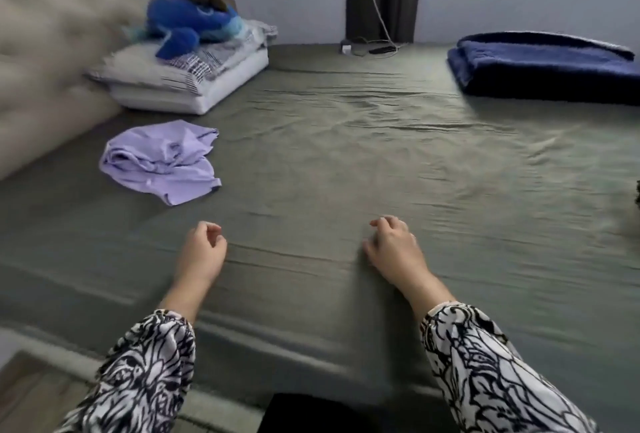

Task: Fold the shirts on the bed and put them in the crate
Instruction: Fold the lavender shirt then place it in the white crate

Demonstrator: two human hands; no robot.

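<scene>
lilac shirt [161, 161] lies crumpled on the bed [346, 155], well beyond the left hand [204, 249] fingers; both hands' fingers, right hand [393, 245] too, loosely curled, holding nothing.

No text, label, brand, number or sign can be read anywhere in the view.
</scene>
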